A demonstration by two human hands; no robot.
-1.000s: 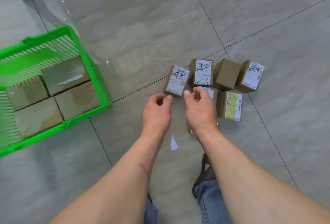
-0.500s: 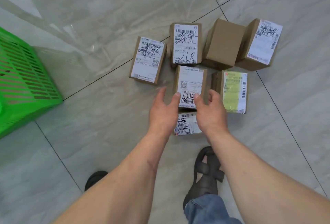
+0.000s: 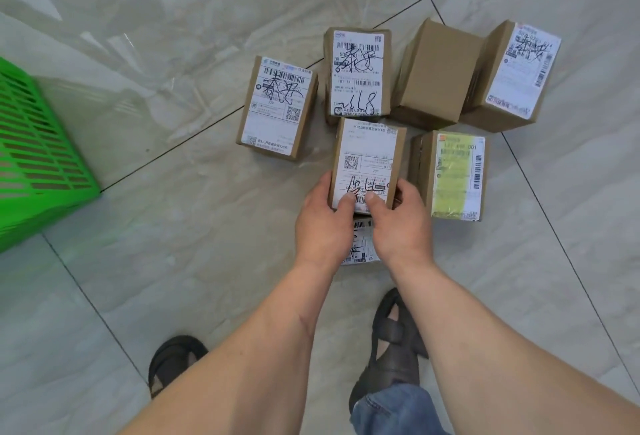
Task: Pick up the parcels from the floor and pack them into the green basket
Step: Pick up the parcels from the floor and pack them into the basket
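Note:
Several brown cardboard parcels with white labels lie clustered on the tiled floor. My left hand and my right hand both grip the near end of the middle parcel, thumbs on its label. Under my hands another parcel is partly hidden. Around them lie a left parcel, a far parcel, a plain brown parcel, a far-right parcel and a yellow-labelled parcel. The green basket stands at the left edge, only its slotted side showing.
My two feet in dark sandals stand on the grey floor tiles just behind my hands. Open floor lies between the parcels and the basket.
Both hands have closed in from either side onto the middle parcel, thumbs now pressing its label. The view has moved closer to the parcels, and the basket has slid to the left edge.

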